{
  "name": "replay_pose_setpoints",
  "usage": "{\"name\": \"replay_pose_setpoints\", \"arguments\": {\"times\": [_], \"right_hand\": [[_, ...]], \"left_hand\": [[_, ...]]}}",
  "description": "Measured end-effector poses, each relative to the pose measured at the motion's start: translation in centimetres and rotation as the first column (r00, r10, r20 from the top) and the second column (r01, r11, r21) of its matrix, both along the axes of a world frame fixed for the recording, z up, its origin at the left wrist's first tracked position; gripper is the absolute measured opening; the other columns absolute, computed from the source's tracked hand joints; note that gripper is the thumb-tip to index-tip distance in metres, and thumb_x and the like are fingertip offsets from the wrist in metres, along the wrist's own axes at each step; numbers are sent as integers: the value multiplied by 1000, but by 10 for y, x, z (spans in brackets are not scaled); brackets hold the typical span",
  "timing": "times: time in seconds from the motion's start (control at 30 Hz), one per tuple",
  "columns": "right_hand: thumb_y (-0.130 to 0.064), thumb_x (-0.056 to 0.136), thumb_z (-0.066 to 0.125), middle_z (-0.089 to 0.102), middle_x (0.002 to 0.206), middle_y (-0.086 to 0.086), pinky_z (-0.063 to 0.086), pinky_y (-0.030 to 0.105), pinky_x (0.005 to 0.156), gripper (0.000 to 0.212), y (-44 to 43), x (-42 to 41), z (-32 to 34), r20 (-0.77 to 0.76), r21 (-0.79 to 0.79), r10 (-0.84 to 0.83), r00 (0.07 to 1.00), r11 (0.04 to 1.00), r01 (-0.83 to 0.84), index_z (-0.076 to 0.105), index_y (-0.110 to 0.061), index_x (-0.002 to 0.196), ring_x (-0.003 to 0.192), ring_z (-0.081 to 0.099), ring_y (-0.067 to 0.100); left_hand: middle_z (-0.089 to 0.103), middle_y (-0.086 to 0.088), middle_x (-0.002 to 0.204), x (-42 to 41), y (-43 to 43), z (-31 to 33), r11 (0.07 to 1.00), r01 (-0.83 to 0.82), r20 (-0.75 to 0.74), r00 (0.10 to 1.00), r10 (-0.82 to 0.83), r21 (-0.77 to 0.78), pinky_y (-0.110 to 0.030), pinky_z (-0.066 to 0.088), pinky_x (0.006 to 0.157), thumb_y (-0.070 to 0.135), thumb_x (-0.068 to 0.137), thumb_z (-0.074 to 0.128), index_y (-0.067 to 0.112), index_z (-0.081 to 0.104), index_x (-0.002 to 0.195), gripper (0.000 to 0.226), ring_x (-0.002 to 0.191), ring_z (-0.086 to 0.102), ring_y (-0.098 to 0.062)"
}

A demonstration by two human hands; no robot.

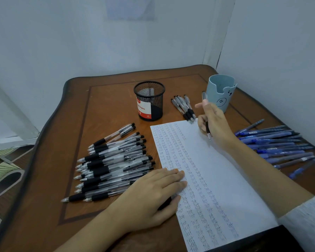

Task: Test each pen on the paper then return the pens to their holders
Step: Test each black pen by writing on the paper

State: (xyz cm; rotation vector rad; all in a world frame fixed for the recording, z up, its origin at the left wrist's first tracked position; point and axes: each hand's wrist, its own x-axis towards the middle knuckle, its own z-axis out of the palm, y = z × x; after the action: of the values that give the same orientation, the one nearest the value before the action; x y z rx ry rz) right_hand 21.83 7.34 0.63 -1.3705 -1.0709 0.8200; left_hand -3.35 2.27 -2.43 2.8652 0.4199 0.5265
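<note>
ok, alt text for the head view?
A right hand holds a pen tip-down at a paper sheet partly filled with "test"; the left hand presses its left edge. Black pens lie left, blue pens right, a mesh holder and blue cup behind.

The bare left forearm comes in from the near edge and runs toward the far right. The left hand (153,195) lies palm down with its fingers straight and close together, their tips resting on the white sheet of handwritten paper (225,179). The right arm, with a white sleeve (305,220) at the near right, reaches toward the far side. The right hand (215,122) grips a clear plastic pen with a black grip (207,129) in curled fingers. The pen's tip points down, and one finger stretches out to the left.
</note>
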Motion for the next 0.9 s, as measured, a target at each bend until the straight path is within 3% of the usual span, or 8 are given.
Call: {"name": "replay_pose_setpoints", "arguments": {"times": [0.17, 0.27, 0.4, 0.5, 0.6, 0.7, 0.8, 0.9], "right_hand": [[-29, 102, 42, 44, 41, -2, 32, 16, 39, 32, -12, 1, 16, 172, 20, 53, 984, 998, -57, 64, -8, 113, 35, 34, 7], [-31, 102, 43, 43, 40, -1, 28, 22, 40, 40, -16, 4, 12, 259, -25, 79, 963, 997, -75, 62, 3, 111, 34, 30, 10], [-30, 101, 47, 43, 42, 3, 28, 23, 42, 23, -17, 9, 7, 325, -31, 72, 943, 997, -66, 66, -18, 106, 37, 29, 14], [-18, 100, 46, 46, 47, 3, 31, 25, 48, 17, -11, 15, 4, 349, -28, 15, 937, 1000, -6, 60, -20, 91, 42, 33, 14], [-16, 99, 49, 53, 65, 4, 43, 30, 62, 25, 0, 17, 6, 441, -24, -23, 897, 999, 38, 56, -26, 120, 62, 46, 14], [-16, 93, 61, 56, 75, 1, 50, 36, 83, 40, 19, 21, 10, 588, 1, -62, 807, 997, 76, 56, -13, 133, 74, 53, 19], [-18, 92, 64, 60, 73, -2, 44, 23, 74, 40, 45, 24, 12, 636, 5, -90, 766, 994, 112, 58, -8, 130, 66, 52, 8], [-19, 92, 64, 68, 86, 10, 44, 23, 73, 39, 69, 29, 10, 660, -23, -89, 746, 990, 139, 60, -6, 128, 71, 54, 12]], "left_hand": [[59, 2, 132, 0, 0, -1, 1000, 2, 7, 1000, -2, 3, -27, 36, 109, 29, 97, 51, 15, 62, 124, 32, 127, 49, -9], [59, 2, 133, 0, 0, -1, 1000, 4, 9, 1000, -4, 5, -27, 35, 109, 30, 97, 50, 16, 62, 124, 32, 128, 48, -9], [58, 4, 133, -1, 1, -1, 1000, 0, 1, 1000, 0, 13, -25, 33, 110, 31, 97, 49, 17, 62, 125, 33, 128, 48, -7], [58, 5, 134, -1, 0, -1, 1000, 2, -3, 1000, -2, 12, -24, 32, 111, 32, 98, 48, 19, 61, 125, 34, 128, 48, -7], [58, 6, 133, -1, 0, -1, 1000, 4, 6, 1000, -4, 21, -23, 33, 110, 34, 98, 48, 20, 62, 125, 34, 128, 48, -6], [59, 6, 133, -1, 1, -1, 999, 7, 19, 1000, -7, 39, -23, 36, 108, 34, 97, 51, 20, 63, 124, 33, 127, 49, -4], [60, 8, 130, 0, 3, -2, 997, 10, 27, 1000, -12, 75, -23, 38, 107, 36, 96, 49, 22, 64, 122, 32, 125, 50, -3], [63, 7, 127, 2, 6, -9, 993, 13, 52, 998, -19, 120, -24, 42, 103, 36, 94, 51, 23, 67, 117, 31, 121, 54, -4]]}}
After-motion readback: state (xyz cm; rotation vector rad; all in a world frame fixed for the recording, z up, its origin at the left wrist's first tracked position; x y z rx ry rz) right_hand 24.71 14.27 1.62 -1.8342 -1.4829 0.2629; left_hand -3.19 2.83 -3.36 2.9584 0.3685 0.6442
